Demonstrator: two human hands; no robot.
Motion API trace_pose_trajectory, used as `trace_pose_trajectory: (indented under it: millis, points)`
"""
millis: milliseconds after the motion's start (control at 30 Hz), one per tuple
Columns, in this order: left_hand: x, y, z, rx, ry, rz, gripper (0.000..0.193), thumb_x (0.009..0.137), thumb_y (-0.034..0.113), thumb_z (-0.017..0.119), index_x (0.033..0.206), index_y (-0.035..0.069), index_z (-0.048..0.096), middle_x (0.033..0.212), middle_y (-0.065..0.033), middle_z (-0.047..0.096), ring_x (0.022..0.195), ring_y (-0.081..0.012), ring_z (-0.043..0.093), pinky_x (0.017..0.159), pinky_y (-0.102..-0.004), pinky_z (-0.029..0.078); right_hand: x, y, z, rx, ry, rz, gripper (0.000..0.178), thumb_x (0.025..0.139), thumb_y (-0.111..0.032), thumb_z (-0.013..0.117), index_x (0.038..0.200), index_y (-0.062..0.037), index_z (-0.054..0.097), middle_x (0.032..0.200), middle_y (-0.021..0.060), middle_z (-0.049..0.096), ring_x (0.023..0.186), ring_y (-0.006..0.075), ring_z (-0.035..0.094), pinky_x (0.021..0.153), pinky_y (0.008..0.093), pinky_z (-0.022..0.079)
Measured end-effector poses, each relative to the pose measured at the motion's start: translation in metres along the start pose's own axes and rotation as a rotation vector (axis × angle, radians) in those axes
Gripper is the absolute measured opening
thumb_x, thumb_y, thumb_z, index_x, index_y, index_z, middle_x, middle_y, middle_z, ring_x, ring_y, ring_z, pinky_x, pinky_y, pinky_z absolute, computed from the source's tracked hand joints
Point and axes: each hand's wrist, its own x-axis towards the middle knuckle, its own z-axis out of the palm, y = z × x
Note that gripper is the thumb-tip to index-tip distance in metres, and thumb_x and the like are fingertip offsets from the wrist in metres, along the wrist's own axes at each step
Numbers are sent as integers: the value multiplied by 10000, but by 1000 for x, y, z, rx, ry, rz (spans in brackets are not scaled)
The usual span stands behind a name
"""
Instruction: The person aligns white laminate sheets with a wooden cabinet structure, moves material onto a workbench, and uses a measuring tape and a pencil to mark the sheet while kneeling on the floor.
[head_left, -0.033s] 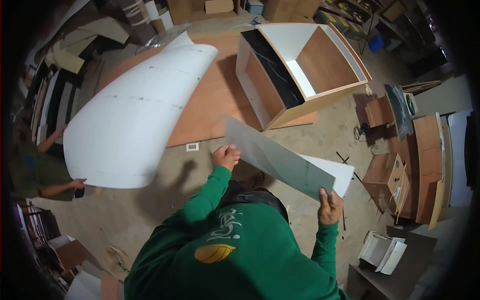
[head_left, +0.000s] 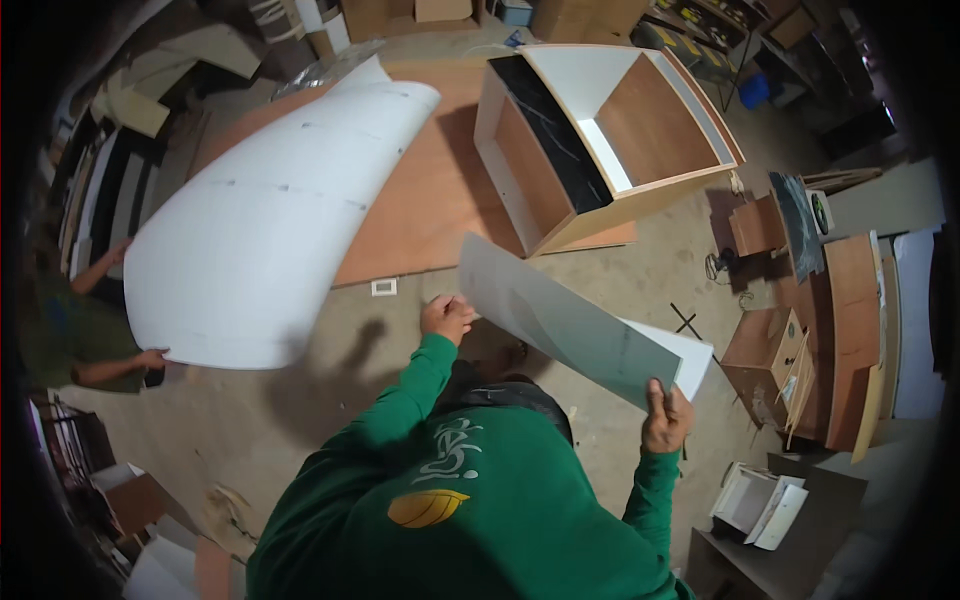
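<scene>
A thin, glossy grey laminate sheet (head_left: 575, 325) slants across in front of my body, and a white layer (head_left: 694, 368) shows behind its right end. My right hand (head_left: 667, 418) is closed on the sheet's lower right corner, thumb on the grey face. Curled fingers of my left hand (head_left: 449, 318) meet its lower left corner; their exact hold on the edge is partly hidden. To the left, another person's hands (head_left: 150, 358) hold a large curved white sheet (head_left: 240, 230) by its left edge.
Beyond my sheet, a wooden cabinet frame (head_left: 640, 190) with a black marble-look strip (head_left: 548, 125) stands on a reddish-brown board (head_left: 400, 235). A small white frame (head_left: 384, 287) lies on the floor. Wooden drawer boxes (head_left: 765, 350) and panels (head_left: 855, 330) line the right side.
The sheet in my right hand has shifted slightly right, and my left hand sits a little farther left against it. The other person's white sheet has moved slightly up in view.
</scene>
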Motion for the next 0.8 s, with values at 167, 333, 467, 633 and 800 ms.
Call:
trace_pose_trajectory:
  millis: [167, 333, 467, 633, 800]
  points:
    - [-25, -64, -109, 87, -6, -285, 511, 907, 361, 722, 1275, 34, 585, 1359, -148, 574, 1173, -276, 597, 791, -428, 588, -59, 25, -85, 124, 289, 135, 185, 985, -192, 694, 977, -9, 675, 912, 58, 677, 870, 144, 609, 803, 300, 513]
    - [-50, -88, -133, -24, -313, -588, 1049, 860, 760, 582, 1588, 72, 273, 1623, -184, 293, 1416, -362, 414, 977, -553, 522, -127, -2, -159, 591, 480, 235, 507, 943, -275, 722, 1345, -17, 550, 1291, 123, 605, 1174, 263, 575, 1002, 446, 479]
    - [-78, -110, -76, 8, -504, -704, 1230, 724, 947, 502, 1607, 127, 256, 1631, -203, 271, 1471, -368, 334, 1073, -657, 392, -189, -48, -205, 693, 711, 298, 667, 962, -380, 700, 1451, 15, 479, 1459, 152, 510, 1306, 288, 480, 1117, 475, 374]
    - [-111, -119, 21, 48, -751, -682, 1325, 627, 1057, 334, 1633, 206, 195, 1678, -174, 181, 1530, -359, 225, 1148, -699, 201, -269, -98, -239, 462, 939, 320, 655, 983, -450, 655, 1365, 70, 542, 1397, 160, 578, 1226, 278, 540, 1084, 412, 410]
    - [-218, -30, 118, -274, -1182, -686, 1119, 765, 996, 206, 1562, 234, 392, 1447, -59, 551, 1329, -257, 477, 1109, -627, 236, -392, -58, -339, 899, 1038, 301, 574, 959, -412, 694, 1306, 37, 614, 1345, 102, 649, 1175, 251, 585, 1069, 387, 428]
